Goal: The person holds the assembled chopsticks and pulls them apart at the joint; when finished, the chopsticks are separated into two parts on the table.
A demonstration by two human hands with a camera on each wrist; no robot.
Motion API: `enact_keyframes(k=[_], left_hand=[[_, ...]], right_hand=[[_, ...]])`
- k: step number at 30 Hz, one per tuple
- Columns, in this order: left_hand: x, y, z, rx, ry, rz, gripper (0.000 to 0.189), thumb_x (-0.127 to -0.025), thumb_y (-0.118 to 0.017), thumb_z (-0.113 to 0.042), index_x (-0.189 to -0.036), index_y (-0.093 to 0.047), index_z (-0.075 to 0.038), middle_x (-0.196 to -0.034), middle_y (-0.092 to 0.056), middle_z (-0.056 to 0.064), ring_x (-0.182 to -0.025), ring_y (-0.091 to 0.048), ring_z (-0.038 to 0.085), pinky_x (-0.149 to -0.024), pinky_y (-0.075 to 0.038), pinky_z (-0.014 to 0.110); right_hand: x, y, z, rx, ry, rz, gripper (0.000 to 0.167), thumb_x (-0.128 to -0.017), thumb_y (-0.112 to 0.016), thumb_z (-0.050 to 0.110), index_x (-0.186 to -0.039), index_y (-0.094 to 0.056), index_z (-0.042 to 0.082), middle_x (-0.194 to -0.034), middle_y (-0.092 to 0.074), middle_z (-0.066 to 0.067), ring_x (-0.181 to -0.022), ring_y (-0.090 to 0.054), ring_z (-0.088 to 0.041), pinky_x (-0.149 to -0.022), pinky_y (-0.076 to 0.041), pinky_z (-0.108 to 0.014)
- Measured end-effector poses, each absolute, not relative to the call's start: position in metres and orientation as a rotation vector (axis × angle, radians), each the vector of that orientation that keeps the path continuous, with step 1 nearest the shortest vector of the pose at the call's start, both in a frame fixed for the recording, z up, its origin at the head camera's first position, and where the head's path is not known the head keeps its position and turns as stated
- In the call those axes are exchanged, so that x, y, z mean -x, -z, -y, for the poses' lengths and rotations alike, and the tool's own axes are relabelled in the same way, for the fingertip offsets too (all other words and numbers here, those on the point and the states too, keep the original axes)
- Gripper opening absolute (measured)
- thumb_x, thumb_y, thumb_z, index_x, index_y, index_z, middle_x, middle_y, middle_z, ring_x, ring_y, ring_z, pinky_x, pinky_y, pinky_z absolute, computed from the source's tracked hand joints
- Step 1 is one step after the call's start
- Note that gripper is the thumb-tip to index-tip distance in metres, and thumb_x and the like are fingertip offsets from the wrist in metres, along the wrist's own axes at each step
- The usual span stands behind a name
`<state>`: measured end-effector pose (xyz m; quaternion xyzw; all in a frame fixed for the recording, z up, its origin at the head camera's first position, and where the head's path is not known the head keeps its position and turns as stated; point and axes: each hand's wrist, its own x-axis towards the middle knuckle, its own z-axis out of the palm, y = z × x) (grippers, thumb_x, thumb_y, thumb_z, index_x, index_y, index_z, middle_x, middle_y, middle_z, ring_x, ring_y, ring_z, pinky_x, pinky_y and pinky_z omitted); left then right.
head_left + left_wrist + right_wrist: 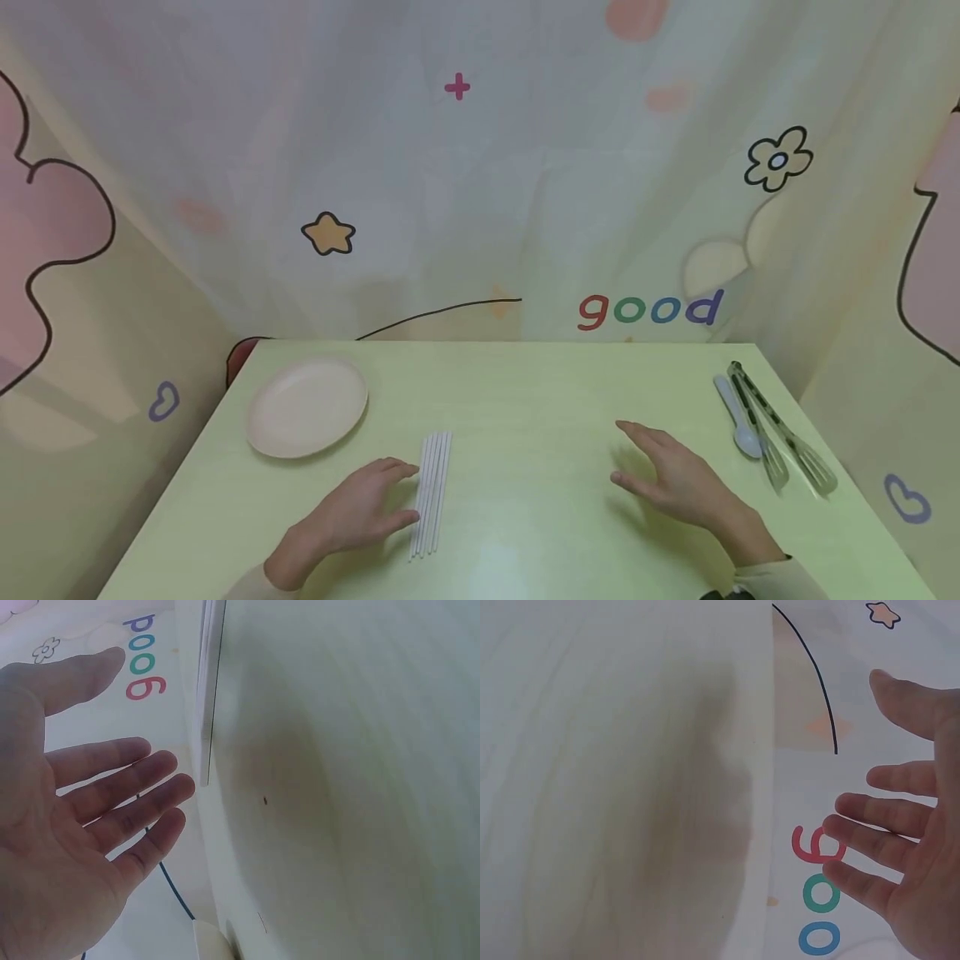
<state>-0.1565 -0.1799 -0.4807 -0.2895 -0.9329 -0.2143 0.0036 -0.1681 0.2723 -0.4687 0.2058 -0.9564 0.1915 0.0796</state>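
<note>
Several thin white sticks [431, 492] lie side by side on the table, left of its middle. My left hand [363, 508] is just to their left, thumb and fingers spread apart, with its fingertips near the sticks. In the left wrist view the palm of the left hand [82, 802] shows bare, and the ends of the white sticks [208, 712] appear beyond the fingers. Over the right half of the table hovers my right hand [682, 479], fingers extended and thumb apart, holding nothing. The right wrist view shows the same hand [907, 832] above its shadow.
A pale round plate [307, 408] sits at the table's back left. Along the right edge lie a light-coloured spoon [737, 417] and two dark-handled utensils, one a slotted turner [813, 467]. A printed curtain [480, 183] hangs behind the table [525, 392] and at both sides.
</note>
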Motion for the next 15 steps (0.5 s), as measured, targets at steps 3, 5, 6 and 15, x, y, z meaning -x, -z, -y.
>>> enact_keyframes(k=[3,5,6,15], left_hand=[[0.1556,0.4838,0.18,0.911,0.695,2.935,0.055,-0.085,-0.073,-0.036,-0.128,-0.06,-0.004,-0.126,-0.062,0.006,-0.116,-0.059,0.023,-0.096,-0.048,0.042],[0.1547,0.4861,0.1796,0.917,0.725,2.942,0.054,-0.086,-0.072,-0.036,-0.128,-0.06,-0.003,-0.126,-0.062,0.005,-0.113,-0.06,0.021,-0.094,-0.049,0.042],[0.1541,0.487,0.1794,0.922,0.741,2.948,0.054,-0.087,-0.071,-0.036,-0.128,-0.06,-0.003,-0.127,-0.062,0.005,-0.111,-0.061,0.021,-0.093,-0.05,0.041],[0.1598,0.4871,0.1787,0.956,0.845,3.01,0.054,-0.088,-0.071,-0.034,-0.128,-0.058,0.001,-0.116,-0.064,0.003,-0.099,-0.062,0.016,-0.083,-0.052,0.03]], right_hand=[[0.1673,0.4684,-0.2718,-0.606,-0.579,2.866,0.073,-0.088,-0.065,0.051,-0.144,-0.045,0.009,-0.137,-0.055,-0.017,-0.123,-0.054,-0.038,-0.092,-0.047,-0.058],[0.1666,0.4688,-0.2718,-0.601,-0.59,2.867,0.072,-0.088,-0.065,0.051,-0.143,-0.045,0.009,-0.137,-0.055,-0.017,-0.122,-0.054,-0.039,-0.092,-0.047,-0.058],[0.1661,0.4692,-0.2718,-0.6,-0.597,2.868,0.071,-0.088,-0.065,0.051,-0.143,-0.046,0.01,-0.136,-0.056,-0.017,-0.122,-0.054,-0.039,-0.092,-0.047,-0.058],[0.1721,0.4743,-0.268,-0.615,-0.608,2.839,0.07,-0.088,-0.066,0.049,-0.143,-0.046,0.011,-0.136,-0.056,-0.015,-0.122,-0.055,-0.036,-0.093,-0.048,-0.056]])
